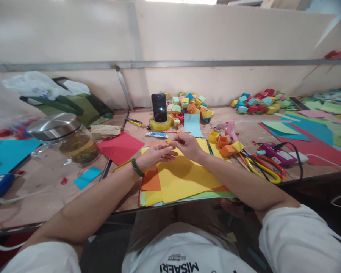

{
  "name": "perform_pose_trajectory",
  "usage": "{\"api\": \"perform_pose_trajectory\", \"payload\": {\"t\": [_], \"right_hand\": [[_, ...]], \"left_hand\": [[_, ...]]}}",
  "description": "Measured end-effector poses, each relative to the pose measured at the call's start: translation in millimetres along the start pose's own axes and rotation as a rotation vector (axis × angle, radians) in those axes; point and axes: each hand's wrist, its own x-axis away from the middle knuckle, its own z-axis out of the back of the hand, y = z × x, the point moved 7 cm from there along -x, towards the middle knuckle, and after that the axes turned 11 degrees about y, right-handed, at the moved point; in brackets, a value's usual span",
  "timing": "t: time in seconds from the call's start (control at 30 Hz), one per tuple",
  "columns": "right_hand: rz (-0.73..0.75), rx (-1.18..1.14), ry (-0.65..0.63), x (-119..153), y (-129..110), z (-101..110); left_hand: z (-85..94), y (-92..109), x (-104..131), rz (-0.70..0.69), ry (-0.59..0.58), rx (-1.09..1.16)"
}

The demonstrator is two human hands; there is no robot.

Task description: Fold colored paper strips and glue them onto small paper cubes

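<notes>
Fingertips of our right hand [189, 147] pinch a small yellow paper piece [168, 141] above the yellow sheet [184, 180] at the worktop's [57, 197] front edge; our left hand [157, 154] meets it, fingers loosely curled, its hold unclear. Both forearms [99, 201] angle inward. Toward the left edge, a lidded glass jar [86, 138] holds brownish liquid [76, 149].

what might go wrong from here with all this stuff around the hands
The small yellow piece between the left hand and right hand might slip, being tiny. The yellow-handled scissors lie near the front edge of the table, so the right forearm could knock them off. The phone stands upright at a tape roll; a bump might tip it.
</notes>
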Motion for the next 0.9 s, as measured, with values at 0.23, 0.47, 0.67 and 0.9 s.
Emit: {"api": "perform_pose_trajectory", "payload": {"t": [0.23,0.47,0.67,0.9], "right_hand": [[-0.055,-0.116,-0.091,0,-6,-5],[-0.227,-0.291,-0.113,0,5,-8],[-0.272,-0.38,-0.013,0,10,-4],[0.135,0.11,0.007,5,-4,-1]], "left_hand": [[-0.7,4,3,0.01,0.022,0.022],[2.1,-1,-1,-0.015,0.006,-0.037],[5.8,-3,-2,0.037,0.052,-0.005],[8.1,-1,-6,-0.066,0.079,-0.097]]}}
